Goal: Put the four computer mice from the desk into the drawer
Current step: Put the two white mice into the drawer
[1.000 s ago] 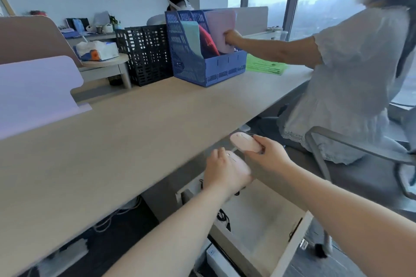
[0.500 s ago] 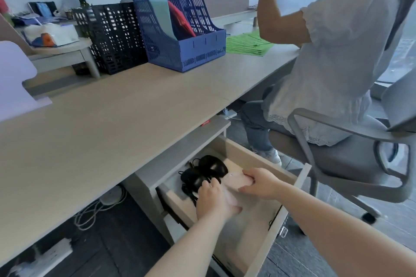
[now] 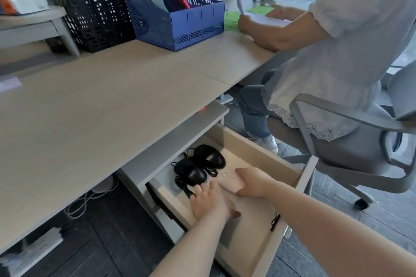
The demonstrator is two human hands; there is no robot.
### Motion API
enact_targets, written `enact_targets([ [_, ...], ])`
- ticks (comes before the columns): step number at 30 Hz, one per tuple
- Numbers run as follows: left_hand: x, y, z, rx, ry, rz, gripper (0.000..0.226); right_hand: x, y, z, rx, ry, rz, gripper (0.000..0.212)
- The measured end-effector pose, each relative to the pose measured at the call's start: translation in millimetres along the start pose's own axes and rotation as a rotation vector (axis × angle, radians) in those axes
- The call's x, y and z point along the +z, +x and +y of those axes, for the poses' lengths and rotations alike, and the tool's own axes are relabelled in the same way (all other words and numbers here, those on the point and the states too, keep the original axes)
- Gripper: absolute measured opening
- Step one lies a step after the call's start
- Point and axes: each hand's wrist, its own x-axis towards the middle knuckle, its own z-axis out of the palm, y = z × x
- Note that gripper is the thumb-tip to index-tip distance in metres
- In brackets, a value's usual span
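The open drawer (image 3: 254, 153) sticks out from under the desk (image 3: 101, 108). Two black mice (image 3: 210, 156) (image 3: 191, 172) lie at its back left with their cables tangled around them. My right hand (image 3: 254, 183) is down inside the drawer and grips a pale pink mouse (image 3: 230, 184) that rests on or just above the drawer floor. My left hand (image 3: 210, 203) lies palm down beside it, fingertips near the closer black mouse. Whatever is under that palm is hidden. No mouse shows on the desk top.
Another person (image 3: 337, 51) sits on a grey office chair (image 3: 349, 148) close to the drawer's right side. A blue file holder (image 3: 175, 18) and a black one (image 3: 90, 7) stand at the desk's back. Cables (image 3: 83, 202) lie on the floor.
Both my hands went from desk-edge height down into the drawer, the right one carrying the pink mouse. The view tilted down, so the drawer and black mice now show fully.
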Motion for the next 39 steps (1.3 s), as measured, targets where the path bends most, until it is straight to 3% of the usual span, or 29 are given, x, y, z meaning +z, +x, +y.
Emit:
enact_targets([
  [7,10,8,-3,0.004,-0.05,-0.019,0.106,7,11,-1,-0.013,-0.132,-0.051,0.066],
  [16,11,14,-5,-0.019,-0.063,0.001,0.109,9,18,-2,-0.024,-0.124,-0.03,0.061],
  [25,-1,11,-5,-0.02,-0.042,-0.013,0.113,-1,4,-2,0.012,-0.076,-0.022,0.072],
  [32,-28,-1,-3,0.023,-0.041,0.071,0.091,-17,-23,-8,0.099,-0.074,-0.004,0.049],
  [35,-47,-9,0,0.067,-0.063,0.13,0.057,-22,-43,-11,0.205,-0.195,0.298,0.032],
  [37,-67,-14,1,0.142,-0.067,0.205,0.034,-25,-55,-14,0.368,-0.144,0.458,0.042],
  [39,-93,-20,-1,0.206,-0.107,0.293,0.028,-29,-67,-19,0.551,0.037,0.471,0.059],
])
